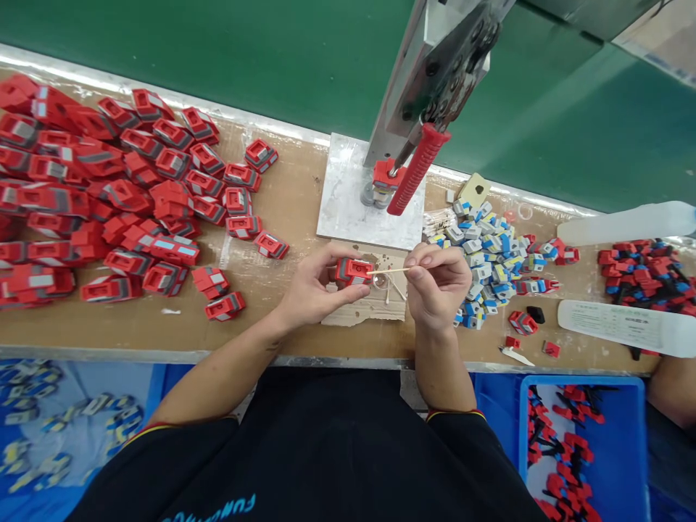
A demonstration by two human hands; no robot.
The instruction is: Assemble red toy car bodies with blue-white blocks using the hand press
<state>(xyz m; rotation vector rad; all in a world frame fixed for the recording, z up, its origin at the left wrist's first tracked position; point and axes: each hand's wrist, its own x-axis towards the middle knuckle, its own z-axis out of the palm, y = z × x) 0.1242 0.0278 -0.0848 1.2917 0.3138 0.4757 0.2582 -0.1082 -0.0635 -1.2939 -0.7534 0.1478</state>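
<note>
My left hand (320, 284) grips a red and grey plastic toy part (353, 270) over the middle of the bench, its recessed side facing up. Between the thumb and fingers of my right hand (438, 284) is a thin wooden stick (392, 271), pinched, its far tip at the right end of the red part. Below them lies a piece of cardboard (364, 315) with a small round dish (379, 281) and a cotton swab on it. Whether the stick's tip touches the part's inside is too small to tell.
A hand press with a red handle (418, 170) stands on a metal plate (340, 196) ahead. Red parts (163, 199) pile up at left, white-blue-yellow parts (483, 254) at right. White bottles (614, 326) and a blue bin (620, 449) are farther right, near another person's arm (674, 388).
</note>
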